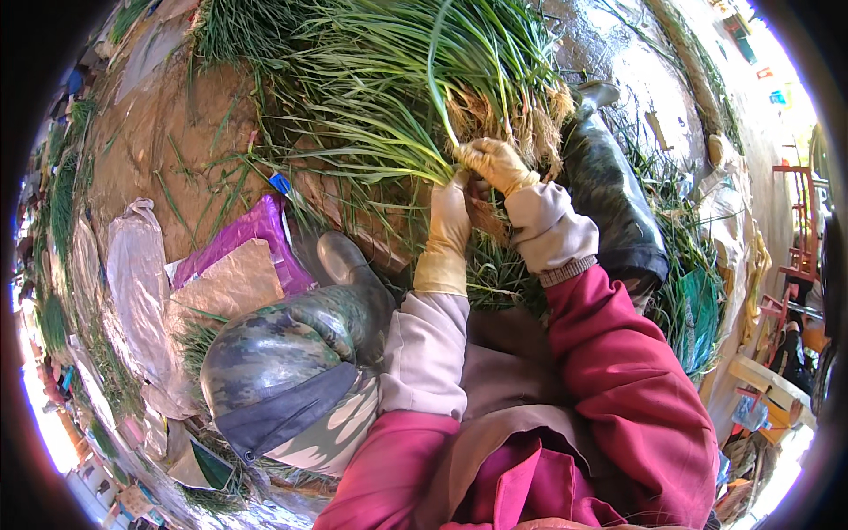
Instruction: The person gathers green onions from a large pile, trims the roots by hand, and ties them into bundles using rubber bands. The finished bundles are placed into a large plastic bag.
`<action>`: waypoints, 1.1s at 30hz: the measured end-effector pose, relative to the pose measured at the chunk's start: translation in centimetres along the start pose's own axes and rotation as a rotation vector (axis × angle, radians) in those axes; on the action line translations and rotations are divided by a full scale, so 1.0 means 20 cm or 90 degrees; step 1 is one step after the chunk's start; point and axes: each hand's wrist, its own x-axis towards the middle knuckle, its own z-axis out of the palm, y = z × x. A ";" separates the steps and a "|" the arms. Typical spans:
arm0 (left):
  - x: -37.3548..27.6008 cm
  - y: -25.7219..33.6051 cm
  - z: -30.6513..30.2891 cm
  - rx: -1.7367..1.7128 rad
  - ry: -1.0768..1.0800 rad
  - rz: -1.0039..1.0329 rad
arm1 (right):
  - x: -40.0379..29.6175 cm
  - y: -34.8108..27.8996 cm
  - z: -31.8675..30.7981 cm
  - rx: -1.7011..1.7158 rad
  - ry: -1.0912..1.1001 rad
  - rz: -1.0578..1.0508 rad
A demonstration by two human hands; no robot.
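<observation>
Both of my hands wear thin yellowish rubber gloves. My left hand [450,215] grips a fanned bunch of long green leek-like stalks [387,142] near their pale lower ends, with the leaves pointing left. Close beside it, the fingers of my right hand [493,164] pinch the pale lower end of a single stalk [437,86], whose leaf stands upward across the heap. Some dry roots [490,218] hang just below my hands. Right in front lies a large heap of the same greens [384,59], its tangled, straw-coloured roots [540,126] toward the right.
Camouflage rubber boots flank my work, the left one [285,338] bent close to my left arm, the right one [609,185] beside the roots. A purple bag [245,245] and cardboard [232,275] lie left. Loose leaves litter the muddy ground [179,146]. A red metal frame [801,225] stands far right.
</observation>
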 end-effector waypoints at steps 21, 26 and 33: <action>-0.17 0.10 0.16 0.089 0.075 0.098 | -0.11 -0.10 -0.01 -0.198 0.182 -0.082; -0.15 0.16 0.14 0.078 0.069 0.113 | 0.03 0.08 -0.08 -0.069 0.261 -0.121; -0.17 0.22 0.12 0.111 0.102 0.072 | -0.05 -0.09 0.01 0.054 -0.177 -0.005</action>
